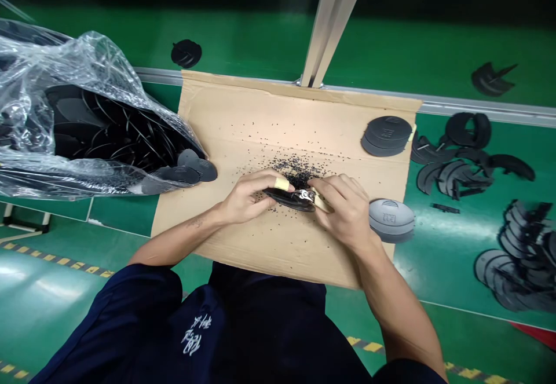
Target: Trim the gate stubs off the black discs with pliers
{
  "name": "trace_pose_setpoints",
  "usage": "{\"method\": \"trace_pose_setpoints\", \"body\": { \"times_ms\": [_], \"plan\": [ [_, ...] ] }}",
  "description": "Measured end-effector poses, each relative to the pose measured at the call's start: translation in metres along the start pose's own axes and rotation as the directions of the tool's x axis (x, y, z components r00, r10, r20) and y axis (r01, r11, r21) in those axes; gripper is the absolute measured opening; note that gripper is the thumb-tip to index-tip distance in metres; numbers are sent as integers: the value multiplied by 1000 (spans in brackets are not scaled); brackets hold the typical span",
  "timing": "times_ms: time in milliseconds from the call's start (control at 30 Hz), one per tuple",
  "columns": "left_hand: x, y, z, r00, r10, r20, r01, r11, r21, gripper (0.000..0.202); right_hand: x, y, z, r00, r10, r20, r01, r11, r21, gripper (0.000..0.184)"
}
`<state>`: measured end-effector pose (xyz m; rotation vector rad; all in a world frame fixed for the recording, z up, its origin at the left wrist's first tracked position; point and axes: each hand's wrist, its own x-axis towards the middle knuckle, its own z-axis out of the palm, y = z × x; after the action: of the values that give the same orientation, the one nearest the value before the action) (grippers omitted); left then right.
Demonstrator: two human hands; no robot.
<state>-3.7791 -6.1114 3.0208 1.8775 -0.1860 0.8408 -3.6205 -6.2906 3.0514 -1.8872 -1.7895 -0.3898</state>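
Between my hands, above the cardboard sheet, is a thin black oval plastic part (pixel 289 200). My left hand (pixel 247 198) pinches its left end; a pale yellow wrap covers one finger. Closed around small nippers (pixel 306 195), my right hand (pixel 341 207) has their metal jaws against the part's upper right edge. The nippers' handles are mostly hidden in the palm. Many tiny black scraps (pixel 299 167) are scattered on the cardboard just beyond both hands.
Clear plastic bag (pixel 99 65) full of black parts lies left. Stacks of oval parts stand right, one far (pixel 386 135), one near (pixel 391 219). Curved black pieces (pixel 456 178) and a larger pile (pixel 521 262) lie farther right. A metal post (pixel 334 25) rises behind the cardboard (pixel 243 245).
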Motion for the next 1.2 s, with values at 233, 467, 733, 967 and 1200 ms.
{"method": "trace_pose_setpoints", "body": {
  "times_ms": [233, 467, 733, 967, 1200],
  "plan": [
    [0, 0, 2, 1000, 18, -16, -18, 1000, 12, 25, -2, -3, -1, 1000, 5, 8, -5, 1000, 11, 26],
    [-2, -2, 3, 998, 49, -36, -48, 998, 34, 27, 1, -5, -5, 999, -49, -18, 46, 987, -151, 21],
    [-1, -2, 5, 999, 53, 0, -53, 996, 73, 23, -1, -7, 4, 998, 52, -23, -49, 992, 112, 23],
    [22, 8, -36, 986, -26, 163, -14, 972, 236, 38, -1, 11, 4, 992, 123, -10, -123, 985, -122, 16],
    [121, -63, -123, 989, -16, 147, -85, 753, 652, 51, 1, 8, 4, 979, 131, 154, -74, 941, -330, 13]
  ]
}}
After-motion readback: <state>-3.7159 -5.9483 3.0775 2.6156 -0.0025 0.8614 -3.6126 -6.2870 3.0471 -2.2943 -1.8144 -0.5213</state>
